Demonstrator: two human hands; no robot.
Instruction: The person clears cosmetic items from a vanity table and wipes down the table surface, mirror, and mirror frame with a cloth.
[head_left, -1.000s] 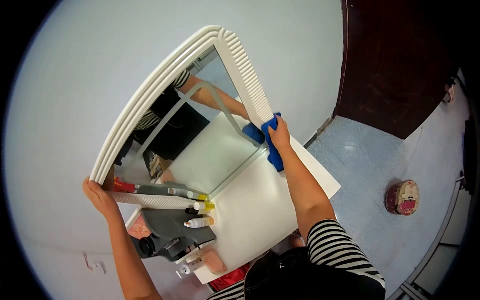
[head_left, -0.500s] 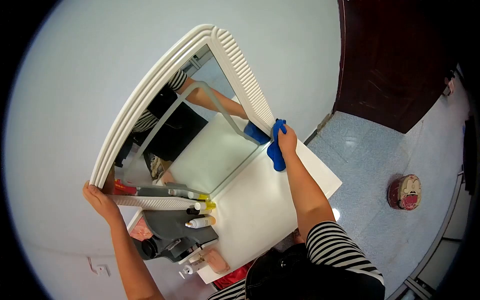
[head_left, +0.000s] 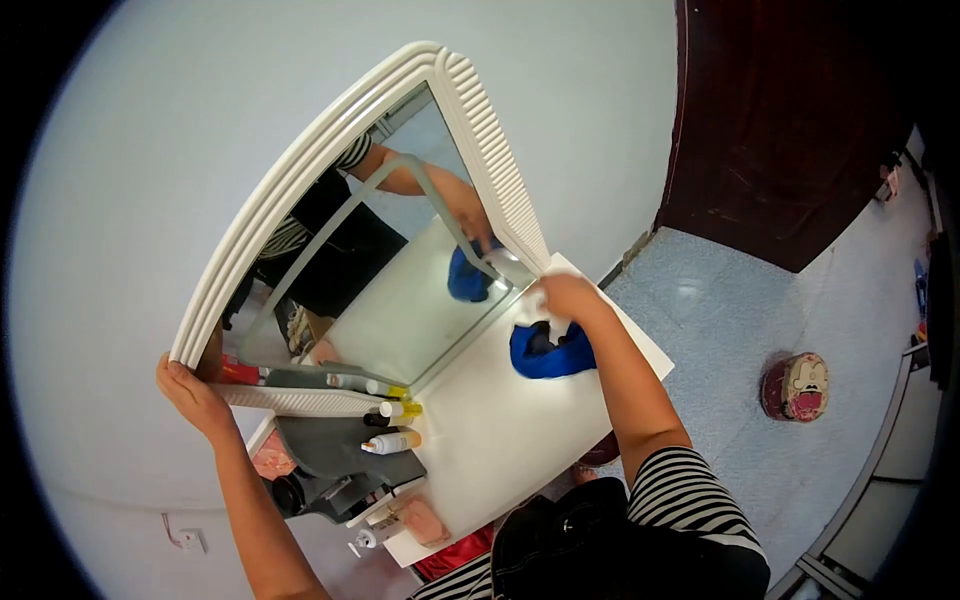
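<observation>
A mirror (head_left: pixel 370 250) in a ridged white frame (head_left: pixel 285 210) stands tilted on a white tabletop (head_left: pixel 480 410). My left hand (head_left: pixel 195 400) is wrapped around the frame's lower left corner. Near the lower right corner of the frame, my right hand (head_left: pixel 566 296) is over the tabletop, its fingers smeared by motion. Just below those fingers a crumpled blue cloth (head_left: pixel 550 358) lies on the top, partly behind my forearm. Whether the fingers still touch the cloth cannot be made out. The mirror reflects my arm and the cloth.
Small bottles (head_left: pixel 392 442) stand by the mirror's lower left, beside a grey shelf (head_left: pixel 335 450) with a dark round object. A pink item (head_left: pixel 424 522) sits at the table's near edge. On the floor at right are a round stool (head_left: pixel 797 386) and a dark door (head_left: pixel 780 130).
My right hand has come away from the frame's lower right corner. The blue cloth, held there before, is now down on the tabletop. My left hand keeps its hold.
</observation>
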